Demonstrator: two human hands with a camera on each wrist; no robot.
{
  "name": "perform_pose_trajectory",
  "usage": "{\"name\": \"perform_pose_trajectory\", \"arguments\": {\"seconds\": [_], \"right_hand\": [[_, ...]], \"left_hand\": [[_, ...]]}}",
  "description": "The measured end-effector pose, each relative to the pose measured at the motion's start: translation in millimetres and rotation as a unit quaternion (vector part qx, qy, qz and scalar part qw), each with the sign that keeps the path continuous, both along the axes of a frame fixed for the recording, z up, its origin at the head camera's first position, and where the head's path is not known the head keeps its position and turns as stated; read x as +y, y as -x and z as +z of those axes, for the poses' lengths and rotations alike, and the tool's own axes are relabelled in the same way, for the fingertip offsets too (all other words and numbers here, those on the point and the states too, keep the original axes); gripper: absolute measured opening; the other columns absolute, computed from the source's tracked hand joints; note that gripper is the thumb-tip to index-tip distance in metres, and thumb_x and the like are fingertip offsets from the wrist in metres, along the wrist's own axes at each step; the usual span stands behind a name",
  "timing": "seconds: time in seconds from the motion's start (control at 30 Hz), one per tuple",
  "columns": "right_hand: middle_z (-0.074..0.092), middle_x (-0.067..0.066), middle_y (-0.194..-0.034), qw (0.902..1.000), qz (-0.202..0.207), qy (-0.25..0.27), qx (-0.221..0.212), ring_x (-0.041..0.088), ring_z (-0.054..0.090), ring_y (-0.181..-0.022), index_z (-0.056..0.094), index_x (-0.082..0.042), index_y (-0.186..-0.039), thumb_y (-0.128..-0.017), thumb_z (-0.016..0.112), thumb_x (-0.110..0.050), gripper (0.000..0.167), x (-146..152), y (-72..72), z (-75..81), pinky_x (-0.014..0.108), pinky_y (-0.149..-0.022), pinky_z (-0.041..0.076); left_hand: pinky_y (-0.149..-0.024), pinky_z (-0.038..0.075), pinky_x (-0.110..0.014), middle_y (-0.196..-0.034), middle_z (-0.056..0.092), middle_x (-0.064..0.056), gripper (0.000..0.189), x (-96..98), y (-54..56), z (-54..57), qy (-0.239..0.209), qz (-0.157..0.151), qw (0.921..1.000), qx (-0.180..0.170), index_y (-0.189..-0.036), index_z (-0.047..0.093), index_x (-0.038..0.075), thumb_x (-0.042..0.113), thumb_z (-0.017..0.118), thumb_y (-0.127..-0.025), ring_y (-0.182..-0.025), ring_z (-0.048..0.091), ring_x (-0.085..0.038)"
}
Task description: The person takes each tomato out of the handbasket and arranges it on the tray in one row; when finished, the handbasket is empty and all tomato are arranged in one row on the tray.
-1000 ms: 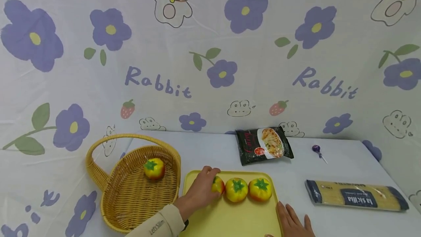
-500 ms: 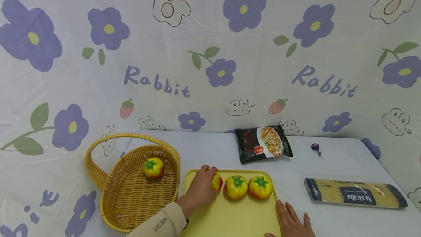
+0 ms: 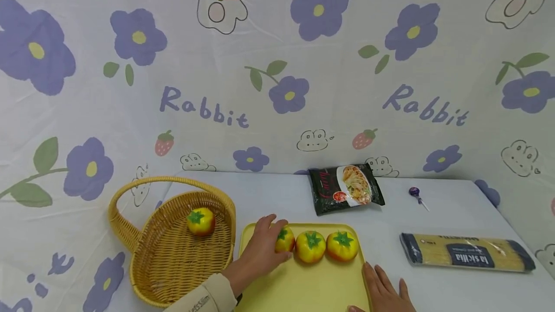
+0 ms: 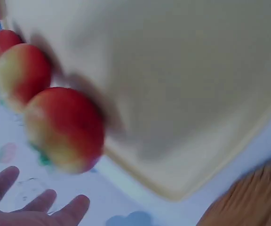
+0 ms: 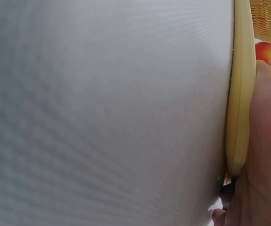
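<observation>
In the head view my left hand point(image 3: 261, 249) is beside a yellow-and-red tomato point(image 3: 284, 240) with a green star-shaped top, the leftmost of three in a row on the yellow tray point(image 3: 321, 288). The left wrist view shows its fingers spread, with a gap to the nearest tomato point(image 4: 65, 129). The middle tomato point(image 3: 310, 247) and the right one point(image 3: 342, 246) sit close together. My right hand point(image 3: 386, 292) rests at the tray's right edge, fingers straight along the outside and thumb over the rim. In the right wrist view it lies against the tray edge point(image 5: 241, 94).
Left of the tray stands a wicker basket point(image 3: 173, 259) with a tall handle and one tomato point(image 3: 201, 221) inside. A black noodle packet point(image 3: 346, 189) lies behind the tray. Rightward are a lollipop point(image 3: 415, 192) and a spaghetti packet point(image 3: 468, 253). A patterned cloth point(image 3: 277, 61) hangs behind.
My left fingers have loosened from the leftmost tomato and drawn slightly left, showing more of it. The tomato stands on the tray beside the others. The right hand stays at the tray edge.
</observation>
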State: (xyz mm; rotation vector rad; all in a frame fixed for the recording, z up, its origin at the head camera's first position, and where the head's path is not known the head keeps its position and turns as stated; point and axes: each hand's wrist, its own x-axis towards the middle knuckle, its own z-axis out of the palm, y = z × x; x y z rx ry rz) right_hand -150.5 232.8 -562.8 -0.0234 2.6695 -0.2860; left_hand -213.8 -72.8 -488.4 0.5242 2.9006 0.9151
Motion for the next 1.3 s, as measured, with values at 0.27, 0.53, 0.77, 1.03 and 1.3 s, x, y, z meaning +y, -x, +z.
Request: {"name": "perform_pose_trajectory", "arguments": {"seconds": [0.27, 0.53, 0.77, 1.03, 1.3], "right_hand": [[0.024, 0.019, -0.157, 1.0000, 0.007, -0.002, 0.001, 0.041, 0.021, -0.143, 0.019, -0.002, -0.152, -0.067, 0.035, -0.093, 0.126, 4, 1.6, 2.6, 0.077, -0.101, -0.002], [0.025, 0.019, -0.156, 0.9998, 0.013, -0.004, 0.015, 0.041, 0.022, -0.143, 0.020, -0.003, -0.152, -0.067, 0.033, -0.094, 0.125, 4, 1.5, 0.9, 0.077, -0.101, -0.001], [0.025, 0.019, -0.156, 1.0000, 0.004, -0.004, -0.004, 0.042, 0.022, -0.143, 0.021, -0.002, -0.152, -0.066, 0.035, -0.094, 0.126, 2, 1.0, 1.5, 0.077, -0.101, -0.002], [0.025, 0.019, -0.156, 1.0000, 0.006, -0.004, -0.002, 0.041, 0.021, -0.143, 0.020, -0.003, -0.152, -0.067, 0.034, -0.094, 0.126, 2, 0.6, -0.4, 0.077, -0.101, -0.002], [0.025, 0.019, -0.156, 0.9999, 0.006, -0.004, -0.008, 0.041, 0.022, -0.143, 0.020, -0.003, -0.152, -0.066, 0.034, -0.094, 0.126, 0, 0.1, 0.6, 0.077, -0.101, -0.001]], "left_hand": [[-0.083, 0.049, -0.022, -0.100, 0.059, 0.011, 0.017, -35.3, -18.5, 64.0, 0.007, -0.257, 0.9561, -0.140, -0.099, 0.066, 0.017, 0.030, 0.069, -0.089, -0.095, 0.054, -0.001], [-0.057, 0.041, -0.018, -0.067, 0.053, 0.012, 0.017, -108.1, -13.7, 101.4, 0.031, -0.269, 0.9300, -0.248, -0.077, 0.068, 0.011, 0.022, 0.066, -0.089, -0.058, 0.045, 0.000], [-0.078, 0.050, -0.044, -0.109, 0.061, -0.020, 0.040, -156.9, 7.8, 77.0, 0.114, 0.045, 0.9843, -0.127, -0.114, 0.062, -0.002, 0.022, 0.071, -0.084, -0.091, 0.060, -0.028], [-0.088, 0.038, -0.068, -0.137, 0.025, -0.037, 0.074, -168.8, 21.4, 39.8, 0.105, 0.124, 0.9797, -0.118, -0.142, 0.039, 0.005, 0.020, 0.075, -0.079, -0.117, 0.034, -0.063], [-0.083, 0.041, -0.064, -0.142, 0.019, -0.033, 0.075, -161.7, 32.6, 19.6, 0.091, 0.119, 0.9828, -0.108, -0.143, 0.039, 0.008, 0.020, 0.076, -0.079, -0.119, 0.027, -0.059]]}}
